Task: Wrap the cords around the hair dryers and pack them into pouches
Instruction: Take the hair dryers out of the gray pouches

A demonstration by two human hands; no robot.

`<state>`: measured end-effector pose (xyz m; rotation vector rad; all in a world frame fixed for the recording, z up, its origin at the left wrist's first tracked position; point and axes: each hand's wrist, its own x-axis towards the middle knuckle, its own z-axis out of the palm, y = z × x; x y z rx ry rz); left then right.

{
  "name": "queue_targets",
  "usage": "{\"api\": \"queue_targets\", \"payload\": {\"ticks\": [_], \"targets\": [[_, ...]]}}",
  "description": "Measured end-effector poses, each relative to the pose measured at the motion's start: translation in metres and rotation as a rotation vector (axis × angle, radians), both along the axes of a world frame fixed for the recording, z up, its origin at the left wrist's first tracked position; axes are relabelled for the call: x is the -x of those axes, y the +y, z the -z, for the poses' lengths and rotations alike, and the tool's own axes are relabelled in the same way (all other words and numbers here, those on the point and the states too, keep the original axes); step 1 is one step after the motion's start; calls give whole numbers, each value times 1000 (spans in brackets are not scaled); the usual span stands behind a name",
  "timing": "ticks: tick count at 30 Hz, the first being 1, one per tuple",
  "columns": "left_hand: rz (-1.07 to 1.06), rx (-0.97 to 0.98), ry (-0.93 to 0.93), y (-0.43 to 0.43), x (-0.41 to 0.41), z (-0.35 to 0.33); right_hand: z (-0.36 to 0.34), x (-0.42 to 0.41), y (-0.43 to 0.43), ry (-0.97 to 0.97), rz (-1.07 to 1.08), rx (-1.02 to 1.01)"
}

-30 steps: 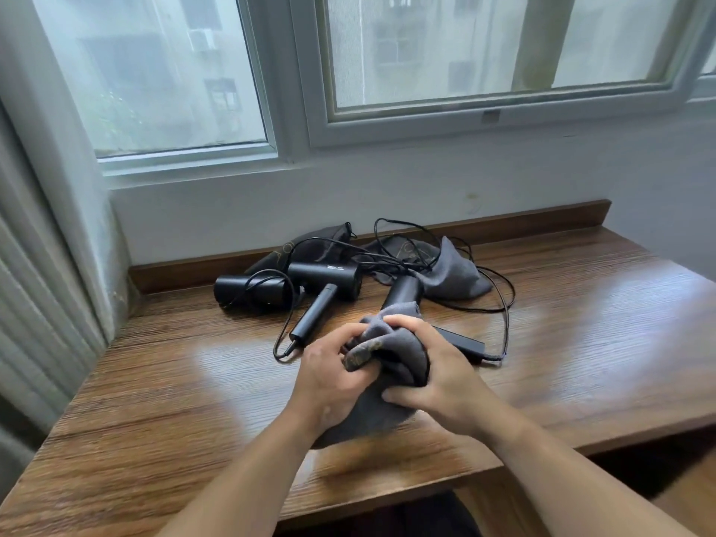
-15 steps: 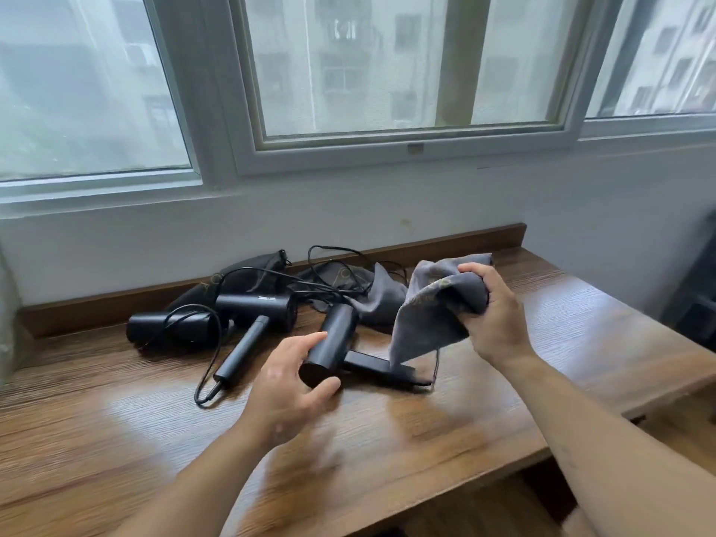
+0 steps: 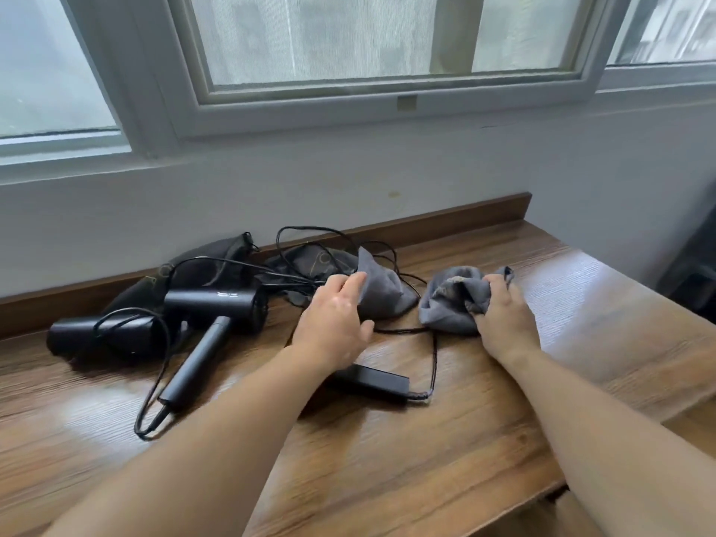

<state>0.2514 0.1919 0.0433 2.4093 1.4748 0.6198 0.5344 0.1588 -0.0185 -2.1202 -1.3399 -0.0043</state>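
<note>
My right hand [image 3: 503, 317] grips a bunched grey pouch [image 3: 449, 300] that rests on the wooden table [image 3: 581, 343], to the right of the pile. My left hand [image 3: 333, 323] hovers with relaxed fingers, its fingertips at a second grey pouch [image 3: 383, 294]. Under my left forearm lies a black hair dryer; only its handle [image 3: 372, 381] shows, with a cord leaving its end. A T-shaped black dryer [image 3: 217, 304] and another black dryer [image 3: 100, 337] lie to the left. Loose black cords [image 3: 310, 242] tangle over them.
Two dark pouches [image 3: 201, 261] lie against the wooden back rail [image 3: 445, 220] behind the dryers. A white wall and a window stand behind the table. The table's right edge drops off beside my right arm.
My right hand has carried the grey pouch rightward and down onto the table. My left hand has left the near dryer's barrel and reached forward to the second grey pouch.
</note>
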Motion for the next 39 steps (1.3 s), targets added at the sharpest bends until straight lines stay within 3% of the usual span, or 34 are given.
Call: {"api": "queue_targets", "payload": {"ticks": [7, 14, 19, 23, 27, 31, 35, 39], "targets": [[21, 63, 95, 43, -28, 8, -6, -21, 28, 78, 148, 8], [12, -48, 214, 41, -18, 14, -34, 15, -16, 127, -102, -127], [27, -17, 72, 21, 15, 6, -33, 69, -36, 181, -446, -207], [31, -15, -93, -5, 44, 1, -29, 112, -37, 211, -604, -105], [74, -45, -232, -32, 66, 1, -26, 147, -34, 116, -616, -2], [139, -64, -324, -53, 84, 7, -25, 174, -36, 138, -592, 32], [88, -76, -305, -72, 102, 14, -35, 188, -46, 123, -629, -91], [51, -39, -237, -75, 114, 19, -43, 189, -72, 265, -771, -92]]}}
